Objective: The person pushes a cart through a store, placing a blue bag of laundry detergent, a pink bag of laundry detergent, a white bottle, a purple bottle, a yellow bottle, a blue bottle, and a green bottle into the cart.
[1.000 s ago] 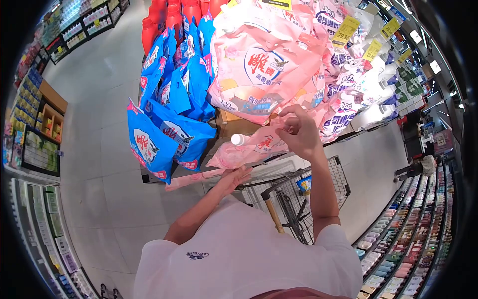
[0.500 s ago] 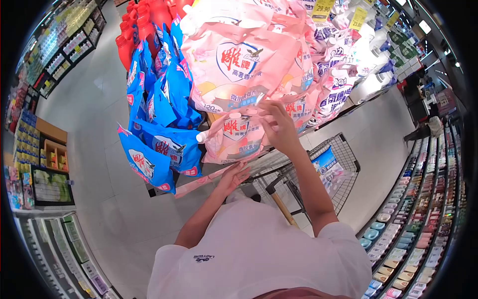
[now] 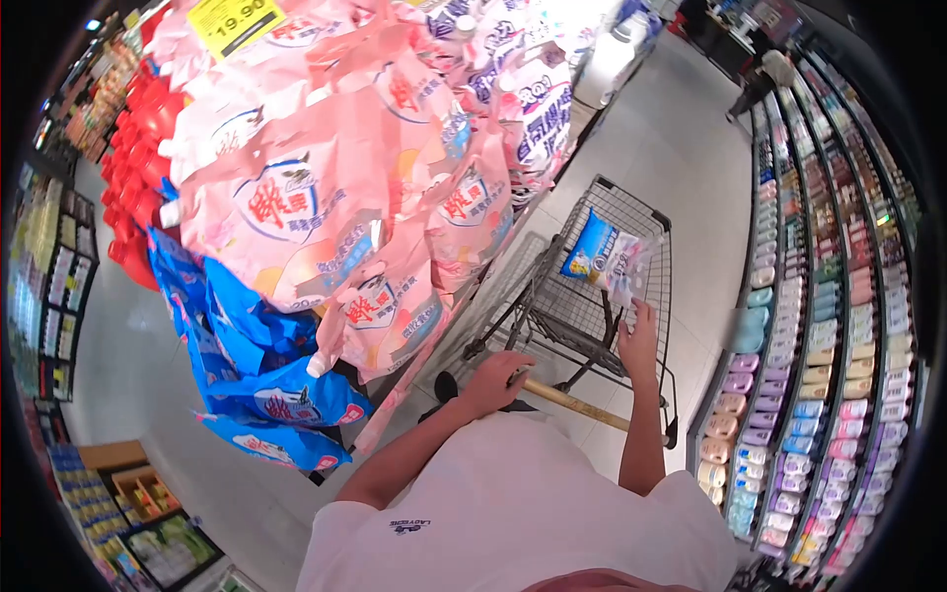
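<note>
Head view: left hand (image 3: 496, 383) on the cart handle (image 3: 577, 403), right hand (image 3: 637, 338) over the shopping cart (image 3: 584, 296).
Left hand curled closed around the handle's end; right hand partly open, fingers extended beside the pale pack (image 3: 623, 268) — contact cannot be determined. That pack lies in the cart, against a blue pack (image 3: 591, 247). Pink bags (image 3: 286, 202) are heaped on the display beside the cart — blue bags (image 3: 286, 395) at its near corner, red bottles (image 3: 138, 187) behind.
</note>
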A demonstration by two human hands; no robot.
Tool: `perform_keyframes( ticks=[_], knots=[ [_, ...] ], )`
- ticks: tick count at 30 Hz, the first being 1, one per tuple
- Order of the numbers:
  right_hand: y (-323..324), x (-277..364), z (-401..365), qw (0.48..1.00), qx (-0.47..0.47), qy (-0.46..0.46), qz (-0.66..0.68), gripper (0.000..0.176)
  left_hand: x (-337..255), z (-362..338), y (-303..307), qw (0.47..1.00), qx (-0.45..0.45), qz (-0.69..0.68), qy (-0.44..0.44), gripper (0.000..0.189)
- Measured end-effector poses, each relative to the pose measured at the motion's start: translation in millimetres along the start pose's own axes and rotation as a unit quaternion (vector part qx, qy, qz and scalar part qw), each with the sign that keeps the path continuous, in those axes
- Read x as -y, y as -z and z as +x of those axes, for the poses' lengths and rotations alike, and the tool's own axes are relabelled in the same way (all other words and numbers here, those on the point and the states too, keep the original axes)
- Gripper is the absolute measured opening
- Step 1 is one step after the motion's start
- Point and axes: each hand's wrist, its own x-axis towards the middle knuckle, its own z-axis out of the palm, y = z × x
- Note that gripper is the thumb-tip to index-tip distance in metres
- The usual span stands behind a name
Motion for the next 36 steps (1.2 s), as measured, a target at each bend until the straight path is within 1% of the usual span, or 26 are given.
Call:
perform_keyframes(
  ticks=[2,3,4,6,7,8,9,10,11,12,13,14,16,17,20,21,23,24,26,27,29,30,32,34,35,36],
  knots=[
    [16,-36,-35,0.995,-0.028,-0.03,-0.091,0.047,8,10,-18,0.982,0.036,0.128,-0.131,0.021],
    [23,-48,-55,0.992,-0.031,-0.083,-0.093,0.049,20,12,-31,0.973,0.018,0.174,-0.153,0.017],
    [29,-62,-77,0.986,-0.034,-0.136,-0.094,0.05,22,12,-35,0.972,0.041,0.165,-0.161,0.017],
    [38,-79,-114,0.969,-0.022,-0.214,-0.125,0.049,27,15,-39,0.953,0.035,0.251,-0.165,0.013],
    [36,-93,-134,0.964,-0.03,-0.239,-0.114,0.048,26,19,-39,0.952,0.049,0.246,-0.175,0.013],
    [31,-105,-153,0.959,-0.039,-0.261,-0.101,0.047,24,23,-40,0.953,0.047,0.249,-0.168,0.014],
    [25,-106,-164,0.959,-0.06,-0.235,-0.145,0.047,23,26,-40,0.953,0.044,0.255,-0.16,0.017],
    [20,-108,-170,0.957,-0.069,-0.244,-0.14,0.047,24,30,-41,0.95,0.052,0.258,-0.17,0.017],
    [15,-111,-176,0.952,-0.094,-0.275,-0.096,0.047,24,35,-43,0.952,0.037,0.251,-0.169,0.018],
    [13,-105,-172,0.945,-0.117,-0.301,-0.05,0.047,24,41,-44,0.955,0.019,0.246,-0.166,0.018],
    [10,-104,-164,0.947,-0.138,-0.282,-0.071,0.046,24,46,-43,0.956,0.022,0.238,-0.17,0.019],
    [7,-102,-154,0.946,-0.145,-0.282,-0.061,0.046,24,53,-43,0.952,0.023,0.246,-0.178,0.019],
    [5,-98,-133,0.937,-0.155,-0.299,-0.095,0.046,23,67,-42,0.954,0.027,0.246,-0.168,0.019],
    [4,-104,-125,0.929,-0.12,-0.34,-0.088,0.047,23,76,-43,0.954,0.032,0.247,-0.166,0.018],
    [3,-112,-100,0.934,-0.089,-0.328,-0.111,0.056,24,103,-47,0.958,0.024,0.231,-0.169,0.018],
    [6,-115,-88,0.935,-0.089,-0.326,-0.109,0.056,27,112,-50,0.957,0.022,0.234,-0.169,0.018],
    [15,-119,-60,0.923,0.05,-0.341,-0.172,0.069,34,133,-55,0.955,0.042,0.257,-0.143,0.018],
    [18,-124,-46,0.924,0.051,-0.337,-0.173,0.069,34,144,-58,0.955,0.038,0.257,-0.14,0.018],
    [19,-138,-17,0.913,0.13,-0.359,-0.142,0.079,31,172,-64,0.949,0.022,0.288,-0.125,0.022],
    [18,-147,-5,0.915,0.132,-0.352,-0.144,0.079,30,190,-70,0.949,0.015,0.289,-0.123,0.022],
    [14,-161,17,0.925,0.124,-0.338,-0.12,0.082,29,226,-82,0.926,0.109,0.36,-0.001,0.036],
    [14,-167,28,0.927,0.128,-0.331,-0.124,0.082,32,241,-91,0.928,0.103,0.359,0.005,0.036],
    [16,-178,53,0.93,0.115,-0.333,-0.106,0.081,39,273,-110,0.924,0.055,0.379,0.009,0.048],
    [19,-190,77,0.933,0.116,-0.321,-0.116,0.08,41,296,-119,0.913,0.049,0.405,0.004,0.052],
    [21,-195,89,0.932,0.122,-0.325,-0.107,0.081,42,305,-123,0.923,0.01,0.385,-0.011,0.052],
    [23,-199,100,0.93,0.129,-0.331,-0.097,0.081,43,313,-127,0.924,0.006,0.383,-0.004,0.052]
  ],
)
